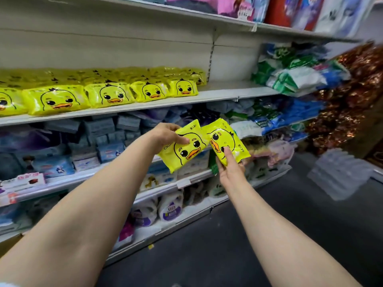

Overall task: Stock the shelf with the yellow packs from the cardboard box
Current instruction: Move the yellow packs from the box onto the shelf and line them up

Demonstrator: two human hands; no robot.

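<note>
Two bare forearms reach out from the near edge, both stretched toward the shelving. At the near left edge a brown corner of the cardboard box (10,244) just shows, low beside the left arm. The left hand (165,135) grips a yellow pack (184,149) by its upper left corner, thumb pressed on the duck face, the pack tilted with its right side raised. The right hand (230,168) holds a second pack (229,140) from below, thumb lying up its front, fingers behind it; this one is turned so the duck looks sideways. The two packs touch along their inner edges, held in the air in front of the lower shelves.

Beyond the hands, lower shelves carry blue and grey packs, with white bags at floor level. Dark floor (290,235) runs off to the right, where a clear wrapped bundle (339,175) sits.

Farther up, the shelf (223,94) holds a row of yellow duck packs (107,96) lying flat, faces forward, filling its left and middle; the stretch right of them is bare, then green and white bags (294,79). Farthest right, shiny copper tinsel (356,90) hangs.
</note>
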